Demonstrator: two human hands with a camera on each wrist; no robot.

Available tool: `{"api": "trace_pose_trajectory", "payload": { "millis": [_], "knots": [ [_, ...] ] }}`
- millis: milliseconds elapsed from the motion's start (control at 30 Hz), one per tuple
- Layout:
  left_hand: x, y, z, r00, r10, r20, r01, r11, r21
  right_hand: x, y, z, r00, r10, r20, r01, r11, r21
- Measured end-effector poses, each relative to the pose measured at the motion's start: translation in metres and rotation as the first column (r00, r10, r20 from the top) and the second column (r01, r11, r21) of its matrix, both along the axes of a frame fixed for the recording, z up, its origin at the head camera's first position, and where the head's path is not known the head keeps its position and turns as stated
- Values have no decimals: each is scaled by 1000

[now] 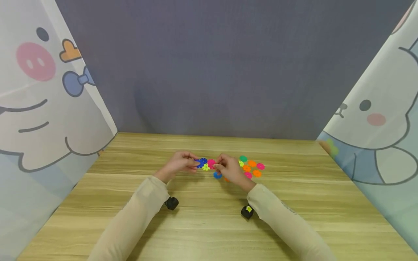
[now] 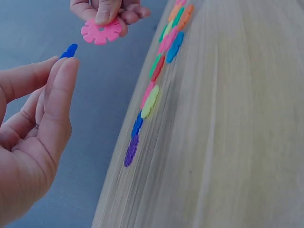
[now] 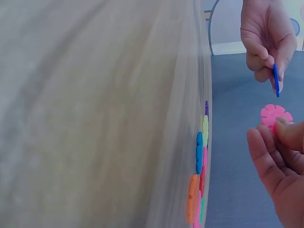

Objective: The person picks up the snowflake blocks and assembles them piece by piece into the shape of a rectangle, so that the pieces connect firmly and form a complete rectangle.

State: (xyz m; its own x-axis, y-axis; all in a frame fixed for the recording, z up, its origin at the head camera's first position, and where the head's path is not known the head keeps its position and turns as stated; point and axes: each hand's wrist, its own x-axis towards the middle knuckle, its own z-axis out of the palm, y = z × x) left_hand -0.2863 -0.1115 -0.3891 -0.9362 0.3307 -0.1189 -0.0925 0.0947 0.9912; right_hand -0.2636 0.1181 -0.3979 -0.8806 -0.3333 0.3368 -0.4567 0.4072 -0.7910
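My left hand (image 1: pixel 183 163) pinches a blue notched plastic disc (image 2: pixel 70 51) between thumb and fingertips, seen nearly edge-on in both wrist views. Facing it, my right hand (image 1: pixel 230 169) holds a pink notched disc (image 3: pixel 274 115), thumb on its face near the centre hole. Both discs are held up above the table, with a small gap between them in the wrist views. Below, more such discs lie flat in an uneven row, among them a purple one (image 2: pixel 131 151), a yellow one (image 2: pixel 150 101) and a light blue one (image 2: pixel 175 47).
Orange (image 1: pixel 257 173) and green (image 1: pixel 243 158) discs lie to the right of my right hand on the wooden table (image 1: pixel 209 232). A grey panel (image 1: pixel 209 72) rises behind the table, with cartoon-printed sheets (image 1: pixel 58 119) at both sides. Black wrist devices (image 1: pixel 171 203) hang under the sleeves.
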Motion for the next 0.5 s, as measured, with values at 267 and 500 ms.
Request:
{"api": "trace_pose_trajectory", "payload": {
  "millis": [267,500],
  "knots": [
    [6,7,-2,1000,3,20,-4,999,39,5,2,0,998,42,-54,-43,999,-23],
    [6,11,-2,1000,-9,8,8,998,56,6,3,1,995,54,-82,-55,998,-18]
  ]
}}
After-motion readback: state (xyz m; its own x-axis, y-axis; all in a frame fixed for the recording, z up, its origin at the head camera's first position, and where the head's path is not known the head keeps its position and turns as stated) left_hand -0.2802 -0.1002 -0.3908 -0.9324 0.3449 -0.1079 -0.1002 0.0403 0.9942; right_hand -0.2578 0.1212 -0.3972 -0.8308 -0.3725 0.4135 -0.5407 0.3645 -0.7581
